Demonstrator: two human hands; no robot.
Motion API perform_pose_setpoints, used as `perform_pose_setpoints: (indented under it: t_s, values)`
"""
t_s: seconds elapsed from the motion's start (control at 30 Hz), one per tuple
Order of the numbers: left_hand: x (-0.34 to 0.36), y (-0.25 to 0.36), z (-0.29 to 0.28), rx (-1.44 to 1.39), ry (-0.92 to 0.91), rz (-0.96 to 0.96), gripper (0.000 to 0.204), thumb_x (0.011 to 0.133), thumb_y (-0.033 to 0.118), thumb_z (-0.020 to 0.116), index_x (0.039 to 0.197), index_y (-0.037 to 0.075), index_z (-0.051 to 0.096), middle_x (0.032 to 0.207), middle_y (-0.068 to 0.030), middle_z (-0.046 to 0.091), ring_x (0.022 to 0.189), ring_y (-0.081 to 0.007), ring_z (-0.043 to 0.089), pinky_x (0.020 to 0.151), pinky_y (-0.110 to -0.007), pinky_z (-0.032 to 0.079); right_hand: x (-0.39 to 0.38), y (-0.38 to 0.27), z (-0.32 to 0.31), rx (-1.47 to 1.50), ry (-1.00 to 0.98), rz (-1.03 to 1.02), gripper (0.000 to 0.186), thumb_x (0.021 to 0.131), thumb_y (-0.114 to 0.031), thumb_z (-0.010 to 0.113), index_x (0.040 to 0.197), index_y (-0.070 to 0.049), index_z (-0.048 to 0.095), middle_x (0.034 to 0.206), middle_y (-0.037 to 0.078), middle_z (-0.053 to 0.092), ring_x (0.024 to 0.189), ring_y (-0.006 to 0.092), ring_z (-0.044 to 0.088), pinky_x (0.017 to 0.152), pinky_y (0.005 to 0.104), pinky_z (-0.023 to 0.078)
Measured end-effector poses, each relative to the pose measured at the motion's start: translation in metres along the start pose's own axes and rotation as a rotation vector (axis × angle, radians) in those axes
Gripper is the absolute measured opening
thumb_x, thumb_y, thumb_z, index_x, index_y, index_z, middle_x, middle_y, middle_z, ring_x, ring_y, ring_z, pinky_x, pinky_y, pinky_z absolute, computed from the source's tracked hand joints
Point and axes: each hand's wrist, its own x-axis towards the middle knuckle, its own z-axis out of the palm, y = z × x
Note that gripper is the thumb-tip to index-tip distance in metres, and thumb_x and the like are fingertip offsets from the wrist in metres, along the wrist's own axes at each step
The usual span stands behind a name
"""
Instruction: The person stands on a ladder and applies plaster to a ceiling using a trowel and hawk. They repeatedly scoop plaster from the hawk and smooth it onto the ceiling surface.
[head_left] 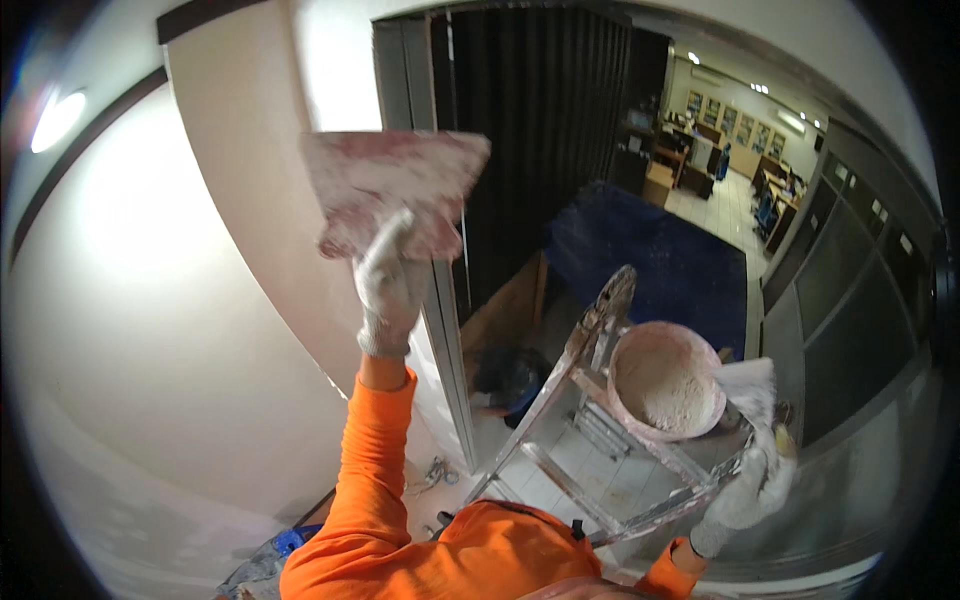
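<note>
The orange sleeves (375, 460) are showing nearest, running up from the lower edge to two hands in pale gloves. The left hand (388, 290) is gripping a plate (395, 185), its thumb lying over the near face and its fingers hiding behind; the plate is standing raised in front of the left wall and the door frame, its wide edge pointing up and its face showing pinkish and white smears. The right hand (752, 488), lower down, is curling narrowly around the handle of a scraper (748, 388), whose pale-coated blade is pointing up just beside the bucket (613, 385); whether blade and rim are touching, I cannot tell. The bucket is sitting at the upper part of a smeared ladder (562, 372), and pale filler (660, 390) is lying inside it. Below, the ladder's rungs are crossing in front of a tiled floor (605, 475). The pale wall (110, 260) is curving along the left, a lamp (58, 122) glowing above it. Behind the ladder, a blue sheet (655, 265) is spreading beside a dark folding door (540, 130), while a glass partition (860, 310) is lining the right. Farthest off, cluttered worktops are standing in a lit room, and frames (735, 125) are hanging on its end wall.
</note>
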Motion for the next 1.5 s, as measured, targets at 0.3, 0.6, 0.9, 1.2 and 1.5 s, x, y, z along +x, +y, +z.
perform_pose_setpoints:
  t_s: [0.3, 0.6, 0.9, 1.2, 1.5]
  values:
    - [-0.14, -0.015, -0.012, -0.719, -0.329, -0.983, 0.034, 0.091, 0.014, 0.072, 0.119, -0.007, 0.07, 0.118, -0.0207, 0.072, 0.114, -0.0346, 0.07, 0.104, -0.049, 0.053, 0.008, -0.004, 0.047, 0.318, -0.599, 0.291, 0.037, 0.085, -0.019, 0.076, 0.111, 0.005, 0.067, 0.107, 0.012, 0.072, 0.098, 0.0168, 0.066, 0.088, 0.0318, 0.052]
    - [-0.163, 0.001, 0.019, -0.666, -0.341, -1.367, 0.054, 0.074, -0.005, 0.078, 0.127, -0.004, 0.067, 0.12, -0.014, 0.073, 0.112, -0.0257, 0.07, 0.101, -0.038, 0.054, 0.012, -0.015, 0.072, 0.223, -0.812, 0.551, 0.031, 0.086, -0.014, 0.076, 0.11, 0.006, 0.07, 0.096, 0.008, 0.075, 0.083, 0.0103, 0.07, 0.074, 0.0227, 0.055]
    - [-0.195, -0.027, 0.028, -0.83, -0.346, -1.393, 0.067, 0.07, -0.007, 0.081, 0.134, -0.003, 0.062, 0.122, -0.0115, 0.072, 0.111, -0.0242, 0.07, 0.099, -0.038, 0.055, 0.017, -0.017, 0.066, 0.175, -0.822, 0.504, 0.024, 0.087, -0.011, 0.074, 0.105, 0.005, 0.071, 0.096, 0.01, 0.075, 0.085, 0.0127, 0.071, 0.077, 0.0273, 0.058]
    - [-0.213, -0.034, 0.019, -0.9, -0.35, -1.377, 0.082, 0.064, -0.009, 0.079, 0.141, -0.005, 0.055, 0.128, -0.0162, 0.069, 0.116, -0.0293, 0.068, 0.103, -0.043, 0.053, 0.021, -0.022, 0.05, 0.068, -0.794, 0.373, 0.022, 0.09, -0.012, 0.072, 0.104, 0.005, 0.071, 0.095, 0.011, 0.075, 0.086, 0.013, 0.071, 0.079, 0.0258, 0.058]
    - [-0.192, -0.01, 0.034, -1.129, -0.093, -1.216, 0.081, 0.067, -0.011, 0.068, 0.145, -0.008, 0.047, 0.123, -0.0269, 0.068, 0.103, -0.0401, 0.073, 0.088, -0.053, 0.062, 0.013, -0.037, 0.028, -0.204, -0.42, -0.048, 0.027, 0.092, -0.023, 0.073, 0.107, -0.001, 0.074, 0.102, 0.01, 0.073, 0.091, 0.0157, 0.069, 0.08, 0.0306, 0.056]
